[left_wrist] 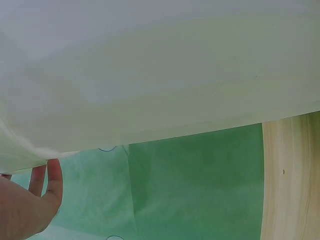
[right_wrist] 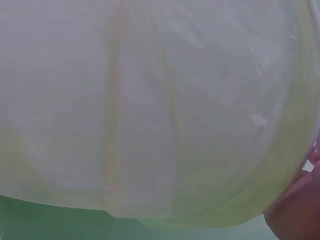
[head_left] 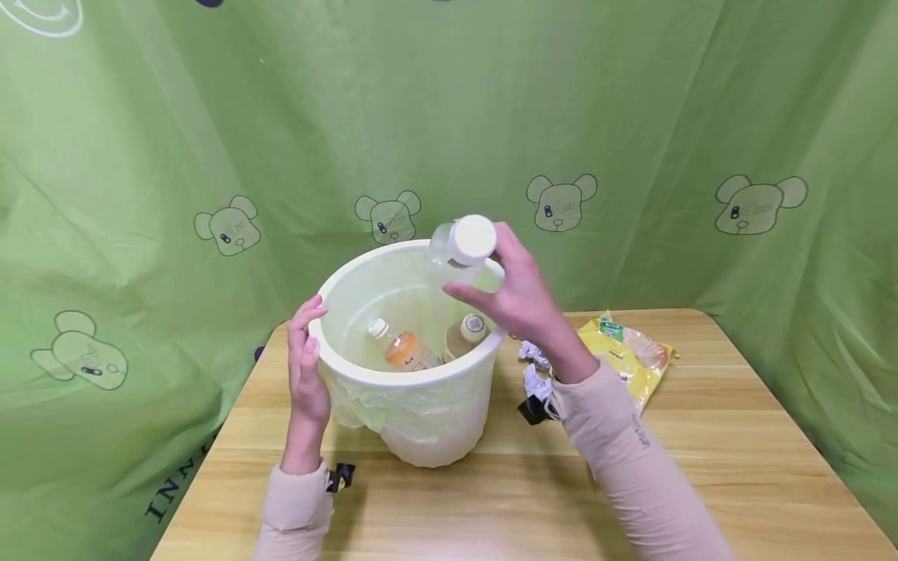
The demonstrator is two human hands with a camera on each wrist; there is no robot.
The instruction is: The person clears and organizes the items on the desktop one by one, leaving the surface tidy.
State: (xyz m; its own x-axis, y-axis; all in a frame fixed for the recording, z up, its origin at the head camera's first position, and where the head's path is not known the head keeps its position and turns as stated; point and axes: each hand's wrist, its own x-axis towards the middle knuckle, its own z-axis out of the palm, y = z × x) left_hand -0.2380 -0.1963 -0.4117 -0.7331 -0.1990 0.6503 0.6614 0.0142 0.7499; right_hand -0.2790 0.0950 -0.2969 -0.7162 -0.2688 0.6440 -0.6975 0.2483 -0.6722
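Observation:
A white bin [head_left: 438, 425] with a pale green liner bag [head_left: 358, 401] folded over its rim stands on the table. My right hand [head_left: 522, 296] grips a clear plastic bottle [head_left: 442, 253], white cap up, over the bin's opening. Inside lie a bottle [head_left: 409, 352] with an orange label and white cap, and a brownish bottle [head_left: 459, 340] whose cap carries a printed mark. On the bin's left side, my left hand [head_left: 309, 374] rests its fingertips at the rim. The left wrist view shows those fingers [left_wrist: 54, 182] against the bin's edge.
Right of the bin lie a yellow plastic packet [head_left: 624, 351], crumpled white paper [head_left: 536, 382] and a black item [head_left: 535, 411] beside the right sleeve. The wooden table [head_left: 744, 444] reaches back to a green curtain [head_left: 449, 117] with bear faces.

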